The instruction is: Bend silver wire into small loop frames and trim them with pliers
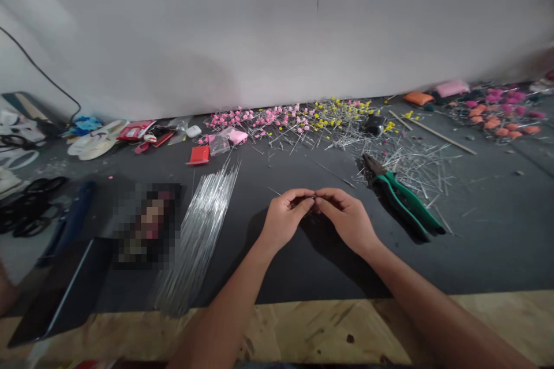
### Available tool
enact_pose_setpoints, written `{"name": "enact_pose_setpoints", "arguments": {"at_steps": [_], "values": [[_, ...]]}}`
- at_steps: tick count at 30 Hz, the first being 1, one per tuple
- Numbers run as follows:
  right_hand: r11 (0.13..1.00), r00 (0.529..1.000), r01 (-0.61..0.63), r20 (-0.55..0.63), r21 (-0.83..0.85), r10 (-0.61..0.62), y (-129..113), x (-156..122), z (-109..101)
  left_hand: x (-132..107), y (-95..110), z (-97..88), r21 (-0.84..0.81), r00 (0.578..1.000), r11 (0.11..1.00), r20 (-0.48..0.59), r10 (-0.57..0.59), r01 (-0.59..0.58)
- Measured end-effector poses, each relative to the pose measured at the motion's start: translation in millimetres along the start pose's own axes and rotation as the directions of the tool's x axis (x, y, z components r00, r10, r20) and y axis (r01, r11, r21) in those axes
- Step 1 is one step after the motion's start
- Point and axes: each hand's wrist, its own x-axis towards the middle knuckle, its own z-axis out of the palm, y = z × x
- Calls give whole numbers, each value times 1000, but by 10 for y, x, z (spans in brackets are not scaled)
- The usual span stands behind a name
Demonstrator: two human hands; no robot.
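My left hand point(283, 216) and my right hand point(346, 216) meet at the fingertips above the dark table. Both are closed in a pinch on a thin metal wire point(274, 191), whose end pokes out past my left hand. The fingers hide most of what is between them. To the right of my right hand lie pliers with green handles point(407, 204), jaws pointing away from me. Left of my left hand is a bundle of straight silver wires point(203, 213). Beyond the hands, a single wire point(333, 173) rests on the table.
Wire stems with pink tips point(259, 118) and yellow tips point(341, 112) line the wall. Loose wires point(415, 164) lie scattered behind the pliers. A red packet point(199, 155), a blurred-out phone-like object point(149, 225), a dark tablet-like slab point(60, 288) and a wooden stick point(445, 137) are around.
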Motion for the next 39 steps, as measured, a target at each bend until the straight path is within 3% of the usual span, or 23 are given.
{"name": "enact_pose_setpoints", "arguments": {"at_steps": [8,14,26,39], "values": [[1000,999,-26,31,11,25,-8,13,-14,28,10,-7,-31,994,993,17,-109,110],[1000,1000,-4,0,-29,4,-10,1,7,38,-9,-19,34,992,992,13,-122,122],[986,995,95,-14,-137,-98,34,-26,42,30,-8,-19,-58,986,985,-2,-164,164],[983,993,93,-51,-160,-102,73,-32,43,28,5,-5,-65,984,982,-5,-181,180]]}}
